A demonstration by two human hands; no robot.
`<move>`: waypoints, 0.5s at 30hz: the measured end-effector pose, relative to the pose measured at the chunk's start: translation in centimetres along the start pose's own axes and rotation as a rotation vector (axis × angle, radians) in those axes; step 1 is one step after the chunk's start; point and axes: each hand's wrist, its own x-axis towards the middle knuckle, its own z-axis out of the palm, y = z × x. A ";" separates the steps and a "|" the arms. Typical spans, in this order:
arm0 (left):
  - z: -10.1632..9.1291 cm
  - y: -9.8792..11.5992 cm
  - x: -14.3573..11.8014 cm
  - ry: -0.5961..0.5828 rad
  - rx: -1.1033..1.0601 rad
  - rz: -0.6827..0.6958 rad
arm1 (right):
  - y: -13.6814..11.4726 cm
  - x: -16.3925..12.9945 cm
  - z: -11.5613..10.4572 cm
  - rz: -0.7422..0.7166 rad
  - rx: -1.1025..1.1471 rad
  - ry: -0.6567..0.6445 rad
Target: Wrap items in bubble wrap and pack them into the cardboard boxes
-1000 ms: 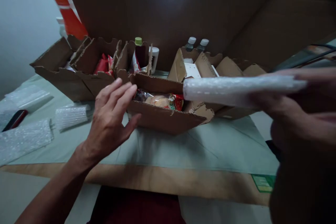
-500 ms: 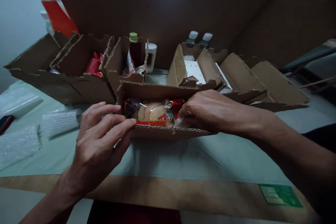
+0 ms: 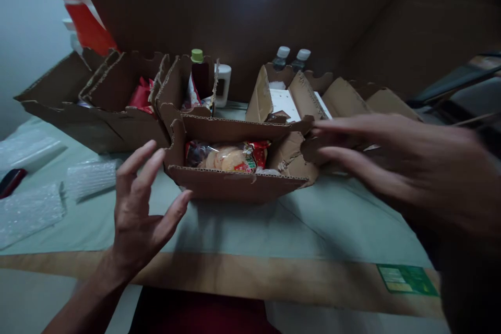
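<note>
A small open cardboard box (image 3: 246,188) stands on the table in front of me. Inside lies a clear and red packet of round crackers (image 3: 230,158), with a bit of clear plastic beside its right end. My left hand (image 3: 146,209) is at the box's left end, fingers and thumb spread, nothing in it. At the right end my right hand (image 3: 376,162), blurred by motion, has its fingers and thumb apart around the box's end flap (image 3: 307,159). Whether its fingertips touch the cardboard I cannot tell.
Cardboard bins (image 3: 102,128) line the back, one with a red packet (image 3: 141,96), another with a green-capped bottle (image 3: 200,75). White-capped bottles (image 3: 282,58) stand behind. Bubble wrap (image 3: 92,177) and a dark red object (image 3: 11,182) lie left. A green label (image 3: 407,279) sits at the front edge.
My right hand has come out of the box and moved right, opening. My left hand has let go of the left rim and spread its fingers. The cracker packet stays inside.
</note>
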 end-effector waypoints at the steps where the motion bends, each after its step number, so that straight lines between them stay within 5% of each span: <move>1: 0.2 -0.6 -1.0 -0.021 -0.080 -0.097 | -0.1 -1.9 -0.5 0.054 0.005 0.051; 3: 0.8 -1.7 -2.8 -0.098 -0.272 -0.296 | -0.3 -5.4 0.5 0.208 0.080 0.107; 5: 1.8 -2.6 -4.0 -0.175 -0.436 -0.453 | -0.7 -8.1 3.7 0.320 0.217 0.031; 9: 3.8 -2.5 -4.7 -0.282 -0.656 -0.568 | -2.1 -9.8 10.2 0.384 0.475 -0.110; 12: 3.4 -1.5 -5.9 -0.317 -0.714 -0.561 | -3.7 -10.0 11.2 0.427 0.495 -0.061; 15: 0.7 -1.0 -7.1 -0.242 -0.665 -0.567 | -6.0 -9.5 9.9 0.401 0.513 -0.039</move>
